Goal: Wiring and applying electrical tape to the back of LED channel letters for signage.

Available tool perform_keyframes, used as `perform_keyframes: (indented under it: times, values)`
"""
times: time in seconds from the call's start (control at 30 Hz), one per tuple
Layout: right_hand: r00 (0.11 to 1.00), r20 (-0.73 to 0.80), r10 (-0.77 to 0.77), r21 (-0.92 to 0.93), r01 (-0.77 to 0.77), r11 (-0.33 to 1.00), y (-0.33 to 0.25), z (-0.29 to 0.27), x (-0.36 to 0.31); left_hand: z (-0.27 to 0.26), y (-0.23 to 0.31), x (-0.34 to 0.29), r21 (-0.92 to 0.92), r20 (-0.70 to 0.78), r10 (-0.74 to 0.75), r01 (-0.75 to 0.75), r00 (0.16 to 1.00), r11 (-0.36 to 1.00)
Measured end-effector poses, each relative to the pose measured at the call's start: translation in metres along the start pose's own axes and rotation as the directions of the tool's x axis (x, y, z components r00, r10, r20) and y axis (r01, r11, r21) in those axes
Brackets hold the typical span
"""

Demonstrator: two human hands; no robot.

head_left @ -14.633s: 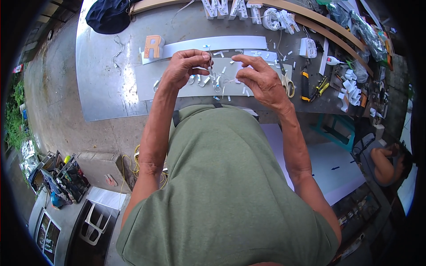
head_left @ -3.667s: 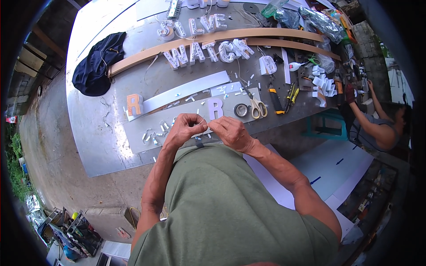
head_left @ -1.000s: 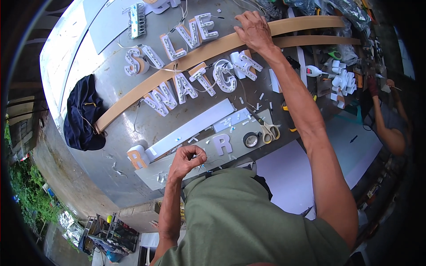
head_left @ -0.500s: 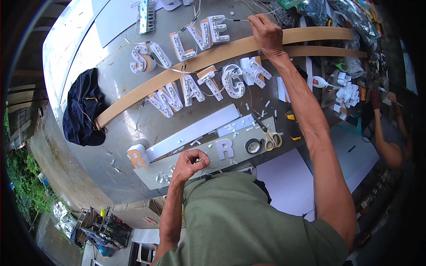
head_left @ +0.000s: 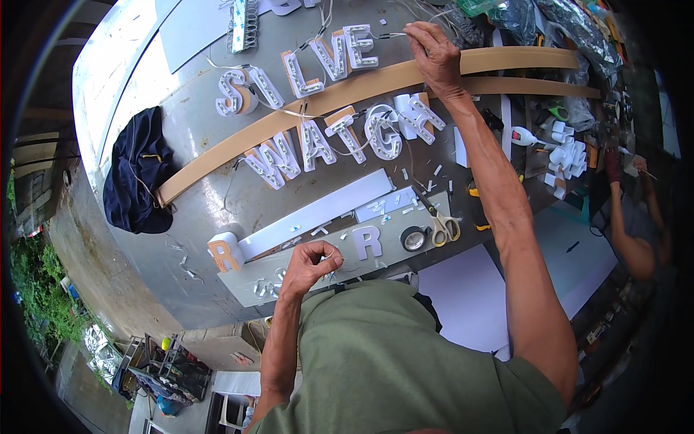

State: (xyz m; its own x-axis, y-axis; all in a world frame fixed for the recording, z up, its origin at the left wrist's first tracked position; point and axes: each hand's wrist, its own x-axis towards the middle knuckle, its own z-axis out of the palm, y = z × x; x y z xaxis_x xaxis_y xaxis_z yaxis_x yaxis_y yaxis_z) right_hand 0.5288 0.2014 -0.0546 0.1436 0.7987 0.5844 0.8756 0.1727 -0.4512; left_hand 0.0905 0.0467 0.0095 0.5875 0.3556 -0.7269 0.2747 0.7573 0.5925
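My right hand (head_left: 437,59) reaches to the far side of the grey metal table, fingers pinched on a thin wire (head_left: 391,35) beside a white letter-shaped piece (head_left: 359,49) studded with small LED modules. Near my body, my left hand (head_left: 312,267) is closed in a pinch; what sits between its fingertips is too fine to make out. Nearest to it lies a flat white letter-shaped cutout (head_left: 366,243) on a grey board (head_left: 336,254). A further row of wired letter-shaped pieces (head_left: 316,146) stands across the middle of the table.
Curved brown strips (head_left: 289,111) cross the table. Scissors (head_left: 444,229) and black tape (head_left: 413,238) lie at the board's right end. A dark cap (head_left: 137,173) rests at left; a white-and-orange letter-shaped box (head_left: 225,253) stands nearer. Another person's arm (head_left: 627,224) shows at far right.
The view has shifted slightly. Both hands stay in nearly the same places, with their fingers still pinched.
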Motion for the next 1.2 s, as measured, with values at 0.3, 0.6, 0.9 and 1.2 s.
perform_keyframes:
  times: [0.3, 0.6, 0.9, 1.2]
  values:
    - [0.980, 0.006, 0.199, -0.227, -0.192, 0.955, -0.092, -0.053, -0.019, 0.010, 0.004, -0.016, -0.196, -0.154, 0.071, -0.100, 0.986, 0.976]
    - [0.815, 0.578, -0.044, 0.565, -0.360, 0.743, -0.287, -0.107, -0.126, 0.013, 0.005, -0.042, -0.376, -0.077, 0.177, -0.193, 0.981, 0.906]
    - [0.858, 0.367, -0.359, 0.395, 0.206, 0.895, -0.326, -0.133, -0.150, 0.023, -0.002, -0.074, -0.324, -0.015, 0.228, -0.220, 0.974, 0.920]
    - [0.837, 0.394, -0.380, 0.343, 0.249, 0.906, -0.346, -0.157, -0.180, 0.036, -0.026, -0.081, -0.062, 0.112, 0.212, -0.207, 0.971, 0.976]
